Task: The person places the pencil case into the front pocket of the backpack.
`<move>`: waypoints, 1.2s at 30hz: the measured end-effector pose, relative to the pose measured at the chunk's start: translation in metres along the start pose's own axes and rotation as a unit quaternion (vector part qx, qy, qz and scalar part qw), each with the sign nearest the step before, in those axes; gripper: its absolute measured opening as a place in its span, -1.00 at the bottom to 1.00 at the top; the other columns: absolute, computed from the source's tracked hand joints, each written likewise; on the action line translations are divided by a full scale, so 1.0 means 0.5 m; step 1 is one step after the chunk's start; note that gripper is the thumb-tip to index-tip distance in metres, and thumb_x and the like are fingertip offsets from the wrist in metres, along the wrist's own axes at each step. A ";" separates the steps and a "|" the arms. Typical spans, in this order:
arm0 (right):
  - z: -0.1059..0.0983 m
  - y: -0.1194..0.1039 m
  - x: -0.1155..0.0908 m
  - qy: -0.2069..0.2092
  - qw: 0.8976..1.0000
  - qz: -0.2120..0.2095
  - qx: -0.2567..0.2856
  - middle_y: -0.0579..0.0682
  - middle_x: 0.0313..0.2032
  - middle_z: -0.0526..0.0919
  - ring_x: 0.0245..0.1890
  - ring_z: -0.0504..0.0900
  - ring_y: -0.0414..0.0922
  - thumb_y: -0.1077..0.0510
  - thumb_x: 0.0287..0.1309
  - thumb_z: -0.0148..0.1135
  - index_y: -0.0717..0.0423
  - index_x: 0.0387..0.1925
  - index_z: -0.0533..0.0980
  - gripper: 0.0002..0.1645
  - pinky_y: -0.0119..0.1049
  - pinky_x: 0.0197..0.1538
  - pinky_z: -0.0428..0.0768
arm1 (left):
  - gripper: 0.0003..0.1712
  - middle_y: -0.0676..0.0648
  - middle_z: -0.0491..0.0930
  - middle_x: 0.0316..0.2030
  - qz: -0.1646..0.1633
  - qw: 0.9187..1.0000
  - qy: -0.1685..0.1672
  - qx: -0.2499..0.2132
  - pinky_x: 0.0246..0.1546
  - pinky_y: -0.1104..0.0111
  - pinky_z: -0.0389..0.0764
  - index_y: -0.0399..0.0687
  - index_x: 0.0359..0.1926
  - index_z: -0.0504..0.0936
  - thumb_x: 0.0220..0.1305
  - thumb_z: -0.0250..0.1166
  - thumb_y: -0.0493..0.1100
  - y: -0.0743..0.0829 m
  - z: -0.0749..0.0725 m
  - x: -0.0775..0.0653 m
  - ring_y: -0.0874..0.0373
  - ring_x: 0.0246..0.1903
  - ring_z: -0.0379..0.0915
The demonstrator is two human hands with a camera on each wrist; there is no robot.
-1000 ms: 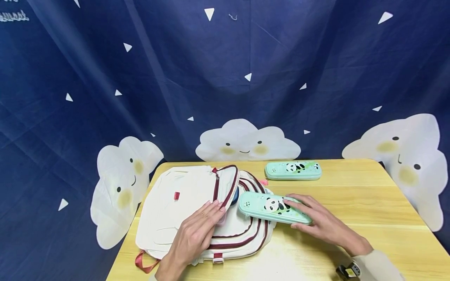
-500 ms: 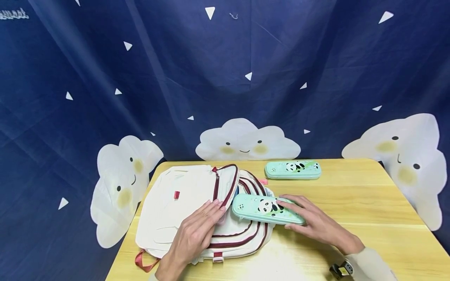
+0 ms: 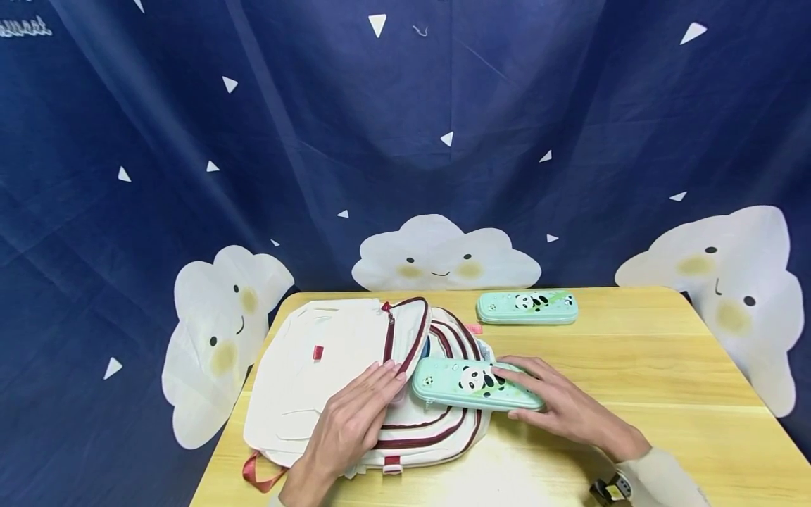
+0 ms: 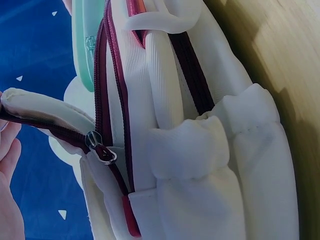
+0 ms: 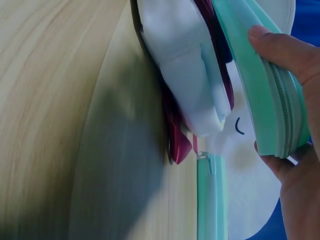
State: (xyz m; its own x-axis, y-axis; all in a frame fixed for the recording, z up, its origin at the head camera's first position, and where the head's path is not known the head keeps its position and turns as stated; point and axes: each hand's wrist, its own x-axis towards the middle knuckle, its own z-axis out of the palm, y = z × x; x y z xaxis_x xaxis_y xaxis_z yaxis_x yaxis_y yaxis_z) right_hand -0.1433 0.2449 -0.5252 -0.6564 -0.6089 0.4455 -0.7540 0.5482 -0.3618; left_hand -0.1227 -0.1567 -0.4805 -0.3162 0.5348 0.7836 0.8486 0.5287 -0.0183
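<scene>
A white backpack (image 3: 355,331) with dark red zips lies on the table, its front pocket unzipped and the pocket flap (image 3: 412,331) folded up. My left hand (image 3: 355,415) holds the flap's edge, fingers nearly straight on top; the left wrist view shows the zip pull (image 4: 100,147) close by. My right hand (image 3: 564,401) grips the right end of a mint-green panda pencil case (image 3: 443,380), thumb on one side and fingers on the other. The case is over the backpack's front, its left end right at the pocket opening. Inside the pocket, a dark blue edge shows.
A second mint-green panda pencil case (image 3: 507,308) lies at the back of the wooden table (image 3: 665,366). A red strap loop (image 3: 260,472) sticks out at the backpack's lower left. Behind hangs a blue curtain (image 3: 405,141) with clouds.
My right hand has moved left and slightly toward me with the pencil case, bringing its left end to the pocket opening. The left hand and the flap have stayed put.
</scene>
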 end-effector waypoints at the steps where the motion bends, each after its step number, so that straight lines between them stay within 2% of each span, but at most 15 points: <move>1: 0.001 -0.002 0.001 -0.001 1.000 0.001 0.002 0.04 0.52 0.50 0.47 0.48 -0.09 -0.01 0.19 0.64 -0.13 0.59 0.43 -0.02 -0.72 0.60 0.14 | -0.60 -0.20 0.76 0.24 -0.001 1.000 -0.001 -0.001 0.46 0.14 0.68 -0.26 0.32 0.70 0.71 0.06 -0.25 0.000 0.000 0.000 -0.11 0.23 0.75; 9: 0.003 -0.017 0.010 -0.025 0.999 0.017 0.008 -0.06 0.56 0.45 0.51 0.45 -0.10 -0.10 0.23 0.61 -0.20 0.60 0.42 -0.04 -0.50 0.61 0.37 | -0.59 -0.18 0.75 0.26 -0.009 1.000 -0.008 -0.003 0.49 0.15 0.66 -0.24 0.35 0.69 0.71 0.06 -0.24 0.001 -0.001 -0.001 -0.11 0.24 0.74; 12: 0.004 -0.018 0.013 -0.027 0.999 0.015 0.013 -0.03 0.55 0.46 0.51 0.45 -0.09 -0.10 0.24 0.60 -0.20 0.60 0.42 -0.05 -0.52 0.63 0.33 | -0.59 -0.17 0.75 0.26 -0.010 1.000 -0.009 -0.002 0.50 0.16 0.65 -0.24 0.36 0.68 0.71 0.07 -0.23 0.000 0.000 -0.001 -0.10 0.24 0.74; 17: 0.014 -0.017 0.021 -0.012 1.000 -0.013 0.012 0.02 0.52 0.50 0.48 0.48 -0.05 -0.09 0.24 0.60 -0.14 0.59 0.44 -0.07 -0.61 0.63 0.23 | -0.59 -0.18 0.75 0.26 -0.010 1.000 -0.009 -0.004 0.50 0.16 0.65 -0.24 0.36 0.68 0.71 0.07 -0.23 0.000 0.001 -0.002 -0.11 0.24 0.74; 21: 0.021 -0.020 0.029 -0.007 1.000 -0.023 0.018 0.01 0.51 0.50 0.47 0.50 -0.04 -0.08 0.23 0.61 -0.12 0.58 0.44 -0.06 -0.63 0.62 0.23 | -0.59 -0.18 0.75 0.25 -0.010 1.000 -0.009 -0.005 0.50 0.16 0.65 -0.23 0.36 0.68 0.72 0.08 -0.21 -0.001 0.001 -0.002 -0.10 0.24 0.75; 28: 0.032 -0.029 0.045 -0.022 0.999 -0.018 0.016 0.00 0.53 0.49 0.47 0.49 -0.06 -0.05 0.17 0.65 -0.16 0.60 0.42 0.00 -0.46 0.59 0.43 | -0.59 -0.19 0.75 0.26 -0.009 1.000 -0.007 -0.006 0.49 0.14 0.66 -0.25 0.35 0.68 0.72 0.06 -0.23 -0.001 0.003 0.000 -0.12 0.24 0.74; 31: 0.039 -0.033 0.052 -0.028 0.999 -0.020 0.016 -0.01 0.54 0.48 0.47 0.49 -0.06 -0.05 0.20 0.63 -0.16 0.60 0.42 -0.02 -0.32 0.55 0.54 | -0.59 -0.20 0.75 0.26 -0.006 1.000 -0.005 -0.007 0.48 0.14 0.67 -0.26 0.34 0.69 0.71 0.06 -0.25 -0.001 0.003 0.001 -0.12 0.23 0.75; 36: 0.047 -0.038 0.064 -0.031 0.999 -0.032 0.019 0.00 0.53 0.49 0.44 0.50 -0.10 -0.08 0.26 0.59 -0.14 0.60 0.42 -0.06 -0.25 0.45 0.63 | -0.59 -0.20 0.75 0.25 -0.002 1.000 -0.003 -0.008 0.48 0.14 0.67 -0.26 0.34 0.69 0.71 0.04 -0.26 -0.001 0.003 0.001 -0.12 0.23 0.75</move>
State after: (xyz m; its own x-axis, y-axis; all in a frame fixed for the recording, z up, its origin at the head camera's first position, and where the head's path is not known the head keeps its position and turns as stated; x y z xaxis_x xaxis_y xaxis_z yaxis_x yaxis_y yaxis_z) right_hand -0.1506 0.2013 -0.5234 -0.6061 -0.6768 0.4179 -0.7942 0.4860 -0.3648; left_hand -0.1240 -0.1557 -0.4809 -0.3215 0.5361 0.7805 0.8537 0.5207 -0.0060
